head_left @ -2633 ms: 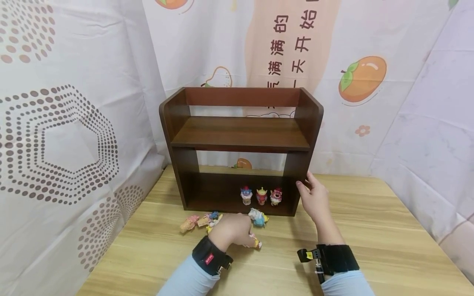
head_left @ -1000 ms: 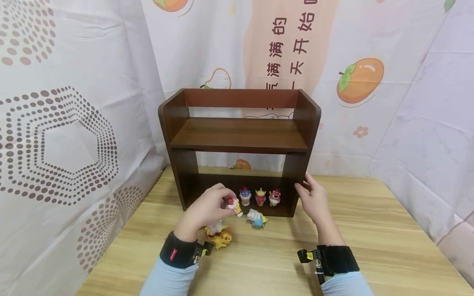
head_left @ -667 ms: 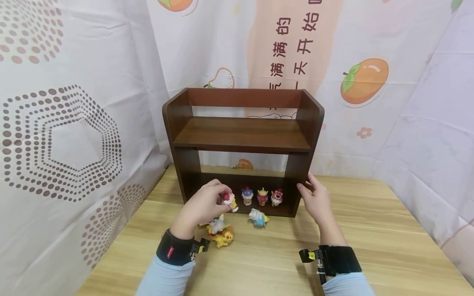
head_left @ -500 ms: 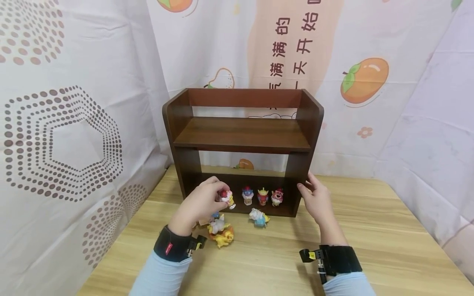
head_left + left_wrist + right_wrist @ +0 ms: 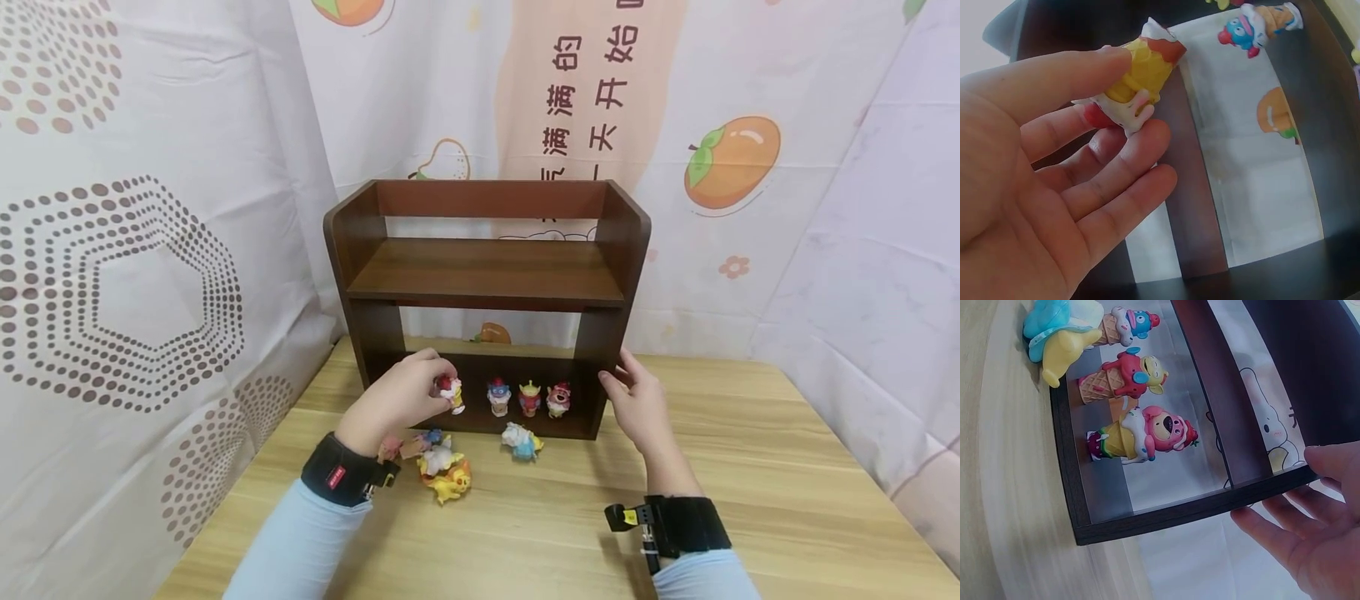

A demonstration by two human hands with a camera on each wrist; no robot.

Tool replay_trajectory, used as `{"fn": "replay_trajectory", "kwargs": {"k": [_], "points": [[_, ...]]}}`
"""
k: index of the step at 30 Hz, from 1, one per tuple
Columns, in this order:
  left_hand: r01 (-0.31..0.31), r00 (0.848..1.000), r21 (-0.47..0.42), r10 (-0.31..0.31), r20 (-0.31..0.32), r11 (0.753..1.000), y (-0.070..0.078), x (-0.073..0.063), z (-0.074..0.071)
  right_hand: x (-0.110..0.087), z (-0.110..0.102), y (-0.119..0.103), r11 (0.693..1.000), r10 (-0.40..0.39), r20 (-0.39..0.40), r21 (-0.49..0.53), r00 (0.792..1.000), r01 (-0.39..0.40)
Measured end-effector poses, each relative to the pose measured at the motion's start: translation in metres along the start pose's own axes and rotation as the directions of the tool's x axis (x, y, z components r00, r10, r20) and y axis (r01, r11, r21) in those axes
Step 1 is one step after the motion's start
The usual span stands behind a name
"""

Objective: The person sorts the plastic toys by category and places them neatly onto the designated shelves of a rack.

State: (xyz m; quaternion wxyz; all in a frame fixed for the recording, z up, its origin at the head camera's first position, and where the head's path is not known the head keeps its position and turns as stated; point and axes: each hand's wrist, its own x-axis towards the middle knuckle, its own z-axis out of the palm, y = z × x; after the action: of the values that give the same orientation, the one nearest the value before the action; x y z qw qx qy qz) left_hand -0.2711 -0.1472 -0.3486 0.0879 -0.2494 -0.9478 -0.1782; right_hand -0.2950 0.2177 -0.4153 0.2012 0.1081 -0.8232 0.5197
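Note:
My left hand [image 5: 405, 388] pinches a small ice-cream-cone figurine [image 5: 1144, 72] with a yellow cone, white topping and red ball, between thumb and fingers. It holds this figurine at the left part of the lower compartment of a dark brown shelf [image 5: 487, 298]. On that level stand three upright figurines: a blue-faced one [image 5: 498, 397], a red one with a yellow head [image 5: 529, 399] and a pink bear [image 5: 558, 400]. My right hand [image 5: 637, 400] grips the shelf's right side panel, thumb at the front edge, fingers behind, as the right wrist view shows.
Before the shelf a white, blue and yellow figurine [image 5: 522, 442] lies on the wooden table [image 5: 555, 533]. Further left is a cluster of several lying figurines, among them a yellow one [image 5: 450, 482], partly overlapped by my left wrist. A printed curtain [image 5: 720, 300] hangs behind.
My left hand has picked up the figurine from the table, raised it to the lower shelf and shifted it leftward. My right hand stays on the side panel.

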Motion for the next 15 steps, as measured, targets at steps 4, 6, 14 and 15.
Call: {"fn": "replay_trajectory", "kwargs": {"k": [4,6,14,15], "points": [[0.006,1.0,0.054,-0.007,0.023,0.999,-0.002,0.01,0.003,0.002,-0.001,0.0,1.0,0.001,-0.012,0.003,1.0,-0.001],[0.011,0.999,0.085,-0.015,0.049,0.996,-0.004,0.015,0.007,0.002,0.0,0.001,1.0,0.0,-0.013,0.002,1.0,0.0],[0.028,0.981,0.136,-0.053,0.184,0.99,-0.017,0.038,0.024,0.001,0.0,0.0,1.0,0.005,-0.013,0.014,1.0,-0.005],[0.032,0.979,0.14,-0.059,0.193,0.99,-0.018,0.041,0.026,0.001,0.0,0.0,1.0,0.005,-0.015,0.018,1.0,-0.004]]}}
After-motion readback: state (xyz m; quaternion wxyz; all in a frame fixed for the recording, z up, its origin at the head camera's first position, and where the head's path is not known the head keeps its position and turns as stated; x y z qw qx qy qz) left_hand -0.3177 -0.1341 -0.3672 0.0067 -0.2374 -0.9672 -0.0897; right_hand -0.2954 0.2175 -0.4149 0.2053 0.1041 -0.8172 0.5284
